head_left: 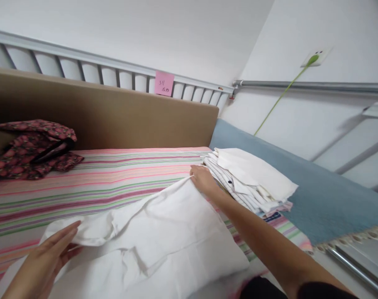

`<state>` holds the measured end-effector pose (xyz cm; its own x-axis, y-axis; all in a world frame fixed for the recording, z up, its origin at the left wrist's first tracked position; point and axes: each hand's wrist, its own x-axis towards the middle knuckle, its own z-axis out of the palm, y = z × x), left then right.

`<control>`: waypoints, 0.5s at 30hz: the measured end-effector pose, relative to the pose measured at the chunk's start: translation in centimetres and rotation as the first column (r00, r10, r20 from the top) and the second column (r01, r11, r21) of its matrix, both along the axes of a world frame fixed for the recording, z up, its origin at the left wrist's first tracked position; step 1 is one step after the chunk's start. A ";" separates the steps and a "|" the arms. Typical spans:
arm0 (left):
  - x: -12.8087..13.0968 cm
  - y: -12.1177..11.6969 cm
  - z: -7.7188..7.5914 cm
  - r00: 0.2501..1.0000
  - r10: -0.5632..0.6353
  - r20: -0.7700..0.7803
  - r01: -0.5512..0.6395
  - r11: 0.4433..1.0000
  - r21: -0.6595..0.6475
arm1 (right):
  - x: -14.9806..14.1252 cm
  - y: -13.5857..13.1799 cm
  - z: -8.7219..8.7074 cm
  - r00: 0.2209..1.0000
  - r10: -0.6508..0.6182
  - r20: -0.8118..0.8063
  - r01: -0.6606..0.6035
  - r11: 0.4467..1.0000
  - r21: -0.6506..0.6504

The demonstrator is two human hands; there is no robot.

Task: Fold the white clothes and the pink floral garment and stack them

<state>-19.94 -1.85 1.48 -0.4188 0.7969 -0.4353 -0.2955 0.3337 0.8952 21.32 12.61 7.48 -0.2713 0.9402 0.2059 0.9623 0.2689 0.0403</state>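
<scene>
A white garment lies spread on the striped bed sheet. My right hand reaches out to its far corner and pinches the cloth there. My left hand rests at the garment's near left edge, fingers stretched out flat along the fabric. Right beside my right hand sits a stack of folded white and striped clothes.
A dark red floral garment lies crumpled at the far left. A brown headboard and a white rail with a pink note run behind. A blue blanket drapes on the right; a green cable hangs from a wall socket.
</scene>
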 end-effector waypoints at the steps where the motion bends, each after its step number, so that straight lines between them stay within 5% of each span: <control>1: -0.3 0.0 -0.1 0.999 0.026 0.025 -0.026 1.000 0.014 | 0.9 -1.4 -0.4 1.000 0.026 -0.007 -0.026 0.998 0.056; 4: -0.5 -0.2 -0.6 0.996 0.079 0.038 -0.080 0.997 0.017 | 3.3 -5.2 -3.4 0.994 0.107 -0.028 -0.101 0.981 0.164; 8: 0.2 -0.7 -0.5 0.993 0.121 0.002 -0.121 0.993 0.000 | 4.9 -7.3 -6.9 0.994 0.086 -0.071 -0.077 0.990 0.117; 13: 0.7 -1.7 0.6 0.984 0.173 -0.037 -0.169 0.983 0.077 | 4.5 -8.2 -6.2 0.992 0.069 -0.105 -0.049 0.983 0.175; 15: 0.6 -2.0 0.6 0.988 0.149 -0.050 -0.146 0.988 0.053 | 4.6 -8.9 -6.0 0.995 0.047 -0.091 -0.037 0.994 0.103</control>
<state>-19.34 -3.86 2.05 -0.5548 0.7448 -0.3708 -0.2893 0.2451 0.9253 25.89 3.68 1.47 -0.2854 0.9013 0.3259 0.9510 0.3085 -0.0202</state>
